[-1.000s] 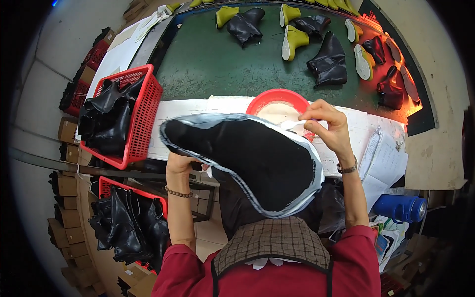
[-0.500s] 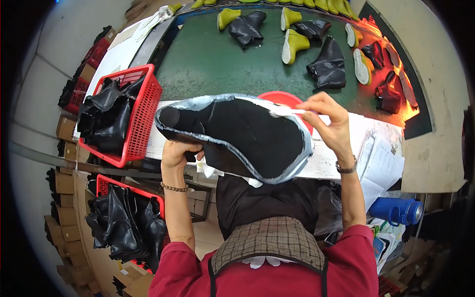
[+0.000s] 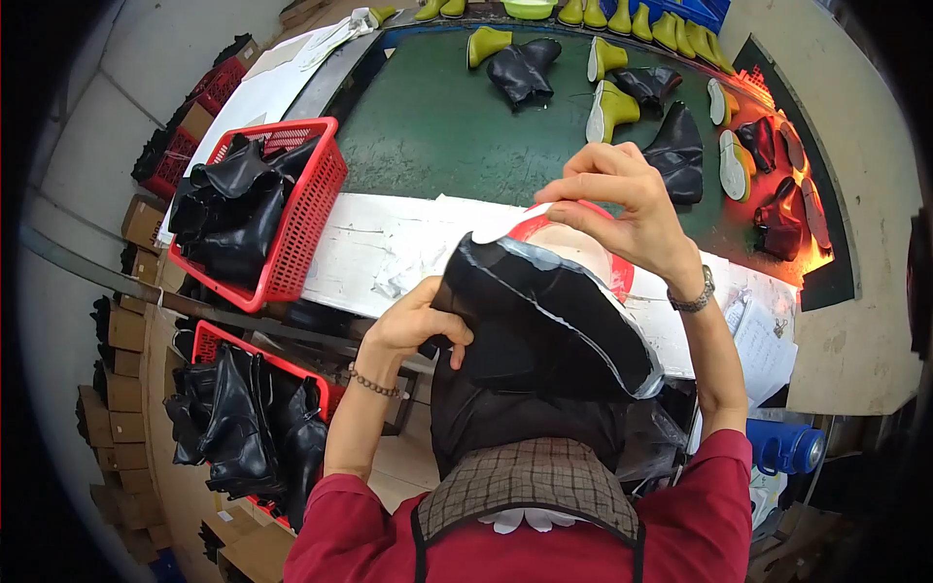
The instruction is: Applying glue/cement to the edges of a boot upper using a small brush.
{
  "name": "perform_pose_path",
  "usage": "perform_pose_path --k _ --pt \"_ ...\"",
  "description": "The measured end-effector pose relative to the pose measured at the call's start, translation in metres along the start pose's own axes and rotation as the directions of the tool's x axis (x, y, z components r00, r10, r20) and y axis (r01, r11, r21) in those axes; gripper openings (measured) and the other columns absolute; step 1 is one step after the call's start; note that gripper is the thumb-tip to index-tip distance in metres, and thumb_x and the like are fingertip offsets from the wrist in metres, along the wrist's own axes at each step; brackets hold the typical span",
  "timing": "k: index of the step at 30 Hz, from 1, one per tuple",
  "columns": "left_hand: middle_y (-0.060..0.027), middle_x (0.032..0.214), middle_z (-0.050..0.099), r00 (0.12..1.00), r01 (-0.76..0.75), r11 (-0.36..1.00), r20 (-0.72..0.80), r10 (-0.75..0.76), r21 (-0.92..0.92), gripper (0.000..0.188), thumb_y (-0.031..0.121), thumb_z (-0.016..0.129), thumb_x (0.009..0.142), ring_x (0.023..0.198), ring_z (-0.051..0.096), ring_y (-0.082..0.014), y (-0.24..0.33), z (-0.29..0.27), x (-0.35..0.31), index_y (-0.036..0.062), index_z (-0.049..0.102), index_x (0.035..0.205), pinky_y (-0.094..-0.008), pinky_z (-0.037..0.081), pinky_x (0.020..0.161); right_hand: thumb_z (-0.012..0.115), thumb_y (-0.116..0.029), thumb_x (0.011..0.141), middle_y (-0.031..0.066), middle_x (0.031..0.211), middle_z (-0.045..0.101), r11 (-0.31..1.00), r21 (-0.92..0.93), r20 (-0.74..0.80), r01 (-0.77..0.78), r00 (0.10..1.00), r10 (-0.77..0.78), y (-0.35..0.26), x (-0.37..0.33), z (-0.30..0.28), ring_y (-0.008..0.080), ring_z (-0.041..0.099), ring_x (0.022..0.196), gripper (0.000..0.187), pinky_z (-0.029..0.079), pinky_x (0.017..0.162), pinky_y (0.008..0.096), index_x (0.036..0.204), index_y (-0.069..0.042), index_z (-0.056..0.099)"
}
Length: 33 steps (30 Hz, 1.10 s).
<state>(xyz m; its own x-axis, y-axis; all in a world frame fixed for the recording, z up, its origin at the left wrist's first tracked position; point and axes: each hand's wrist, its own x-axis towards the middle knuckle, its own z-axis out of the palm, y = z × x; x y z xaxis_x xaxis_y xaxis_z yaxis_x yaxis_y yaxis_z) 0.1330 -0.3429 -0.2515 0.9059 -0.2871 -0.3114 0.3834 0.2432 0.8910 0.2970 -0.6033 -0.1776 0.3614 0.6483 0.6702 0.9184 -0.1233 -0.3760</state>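
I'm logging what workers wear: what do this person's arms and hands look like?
The left hand and right hand wear no gloves. Below dark red sleeves, the left forearm and right forearm are bare. The left has a bracelet of round brown beads; the right, a grey linked band, possibly a watch.

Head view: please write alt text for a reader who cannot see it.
A person's left hand holds a black boot with whitish edges; the right hand holds a white brush at one end. Beyond are a red bowl and a green table with yellow boots.
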Motion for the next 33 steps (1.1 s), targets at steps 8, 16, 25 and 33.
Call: perform_pose_path --k 8,16,25,33 --pt "-0.0176 0.085 0.071 0.864 -0.331 0.942 -0.416 0.282 -0.048 0.032 -0.008 0.061 0.071 0.065 0.070 -0.0292 0.006 -0.048 0.011 -0.0111 0.065 0.103 -0.0390 0.059 0.062 0.059 -0.021 0.106 -0.0023 0.080 0.057 0.640 0.474 -0.274 -0.605 0.590 0.760 0.078 -0.134 0.006 0.0035 0.049 0.060 0.020 0.037 0.049 0.0218 0.109 -0.003 0.066" --pt "-0.0193 0.105 0.072 0.479 -0.195 0.384 -0.254 0.840 0.902 0.041 -0.008 0.064 0.073 0.100 0.070 -0.0401 0.018 -0.111 0.181 0.0059 0.064 0.112 -0.0455 0.055 0.089 0.054 -0.023 0.108 -0.0058 0.071 0.050 0.431 0.598 -0.316 -0.675 0.296 0.901 0.063 -0.232 0.073 0.0009 0.039 0.054 0.020 0.031 0.044 0.0194 0.106 -0.004 0.061" --pt "-0.0213 0.146 0.046 0.479 0.242 -0.087 -0.041 0.877 0.966 0.053 0.020 0.081 0.068 0.139 0.039 -0.0459 0.069 -0.127 0.176 0.0208 0.065 0.118 -0.0597 0.035 0.112 0.054 -0.022 0.109 -0.0059 0.071 0.048 0.497 0.546 -0.383 -0.674 0.328 0.864 0.076 -0.238 0.078 0.0006 0.038 0.056 0.019 0.028 0.047 0.0188 0.108 -0.003 0.061" --pt "-0.0253 0.119 0.067 -0.409 0.598 0.477 -0.268 0.873 0.644 0.077 0.034 0.084 0.067 0.108 0.065 -0.0448 0.111 -0.261 -0.011 0.0032 0.060 0.133 -0.0539 0.051 0.095 0.056 -0.016 0.107 -0.0045 0.075 0.053 0.481 0.577 -0.418 -0.661 0.267 0.868 0.071 -0.238 0.076 0.0010 0.042 0.060 0.017 0.032 0.050 0.0187 0.111 -0.001 0.061"
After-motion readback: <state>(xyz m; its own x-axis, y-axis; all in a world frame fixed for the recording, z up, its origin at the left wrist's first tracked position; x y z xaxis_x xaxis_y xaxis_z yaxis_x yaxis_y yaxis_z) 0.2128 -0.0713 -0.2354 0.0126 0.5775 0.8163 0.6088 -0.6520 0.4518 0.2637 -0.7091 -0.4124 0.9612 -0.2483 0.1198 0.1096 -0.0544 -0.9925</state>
